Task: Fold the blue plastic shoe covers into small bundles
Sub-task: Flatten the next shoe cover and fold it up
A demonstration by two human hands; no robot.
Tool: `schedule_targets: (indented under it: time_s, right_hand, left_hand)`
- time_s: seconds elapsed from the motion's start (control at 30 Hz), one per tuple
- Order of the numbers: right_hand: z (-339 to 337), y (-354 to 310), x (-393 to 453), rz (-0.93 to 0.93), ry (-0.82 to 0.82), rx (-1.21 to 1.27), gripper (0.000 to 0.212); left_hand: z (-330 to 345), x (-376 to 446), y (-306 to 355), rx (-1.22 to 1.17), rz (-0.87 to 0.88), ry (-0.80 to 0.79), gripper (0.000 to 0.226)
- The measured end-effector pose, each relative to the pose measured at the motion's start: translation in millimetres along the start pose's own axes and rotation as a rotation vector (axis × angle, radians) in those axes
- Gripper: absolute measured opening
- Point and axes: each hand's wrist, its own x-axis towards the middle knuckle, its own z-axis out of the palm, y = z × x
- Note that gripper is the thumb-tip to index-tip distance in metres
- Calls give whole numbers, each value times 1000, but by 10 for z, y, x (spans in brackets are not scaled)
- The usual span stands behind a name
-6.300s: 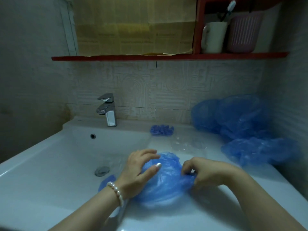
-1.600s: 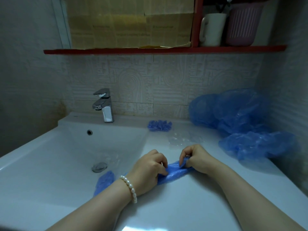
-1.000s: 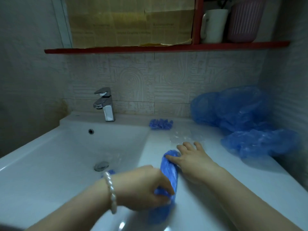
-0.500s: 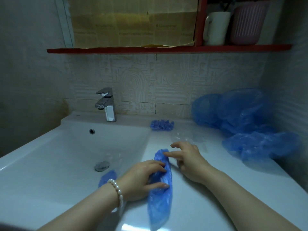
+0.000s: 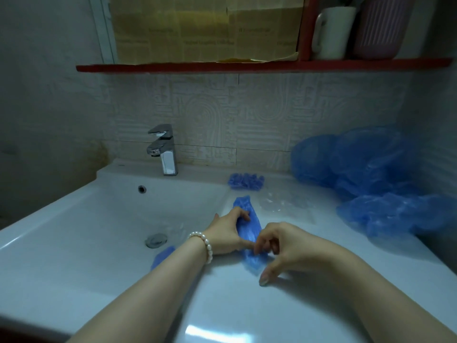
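A blue plastic shoe cover (image 5: 248, 224), flattened into a long narrow strip, lies on the white counter beside the basin, running away from me. My left hand (image 5: 228, 232) grips the strip at its middle, fingers curled over its left edge. My right hand (image 5: 279, 247) pinches the strip's near end with curled fingers, thumb resting on the counter. A small folded blue bundle (image 5: 246, 181) sits near the back wall. A pile of loose blue shoe covers (image 5: 371, 174) fills the back right corner.
A white sink basin (image 5: 103, 219) with a drain (image 5: 155, 240) and a chrome faucet (image 5: 164, 149) lies to the left. Another blue piece (image 5: 162, 256) lies in the basin near my left wrist. A red shelf (image 5: 247, 65) holds a white mug (image 5: 331, 33) and a pink cup (image 5: 380, 26).
My right hand has come from the strip's far end to its near end and now pinches it. My left hand has moved farther up the strip. The strip looks shorter.
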Motion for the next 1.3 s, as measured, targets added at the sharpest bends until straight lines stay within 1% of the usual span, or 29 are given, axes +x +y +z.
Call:
schedule_targets:
  time_s: [0.1, 0.17, 0.23, 0.3, 0.33, 0.4, 0.47, 0.5, 0.6, 0.63, 0.77, 0.8, 0.87, 0.93, 1.0, 1.07, 1.13, 1.27, 1.3]
  right_hand:
    - [36, -21, 21, -17, 36, 29, 22]
    - [48, -22, 36, -30, 71, 77, 24]
    - [70, -34, 54, -17, 70, 116, 23]
    - [89, -41, 77, 26, 41, 145, 16]
    - [88, -40, 87, 48, 32, 157, 17]
    - [82, -43, 105, 86, 28, 169, 19]
    - [93, -33, 133, 129, 32, 171, 21]
    - [110, -15, 151, 156, 37, 162, 23]
    - [151, 32, 214, 230, 55, 107, 26]
    - [156, 35, 225, 244, 56, 105, 28]
    - [144, 11, 249, 252, 57, 145, 32]
    - [138, 22, 249, 247, 70, 169, 32]
    - [110, 48, 218, 227, 109, 178, 24]
    - [51, 79, 162, 168, 165, 110, 9]
    - [-8, 107, 95, 60, 164, 111, 21]
    - [-28, 108, 56, 3, 106, 124, 28]
    - [10, 74, 56, -10, 81, 82, 25]
    - [55, -1, 117, -7, 172, -2, 12]
    - [58, -15, 122, 9, 172, -25, 14]
  left_hand:
    - [-19, -22, 0, -33, 0, -23, 75]
    - [-66, -31, 15, -52, 9, -57, 73]
    - [-128, -43, 44, -83, 9, -110, 57]
    - [-184, -58, 20, -173, 12, -208, 36]
    - [-208, -76, -14, -227, 23, -280, 33]
    - [-237, -110, -58, -280, 67, -400, 34]
    - [-271, -86, -17, -310, 52, -421, 39]
    - [-289, -64, 22, -325, 29, -410, 37]
    - [-313, -72, 114, -324, 29, -416, 6]
    - [-308, -57, 122, -297, 36, -424, 2]
    - [-260, -8, 107, -24, 59, -391, 32]
    - [-260, -8, 108, 3, 57, -394, 34]
    - [-269, 3, 103, 2, 51, -406, 28]
    - [-286, -13, 127, -13, 22, -422, 21]
    - [-291, -10, 130, -15, 7, -434, 19]
    - [-279, 11, 99, -22, -6, -429, 23]
    - [-265, 8, 81, -27, -11, -422, 23]
    - [-239, 6, 73, -76, 11, -372, 20]
    - [-235, 12, 67, -106, 20, -348, 21]
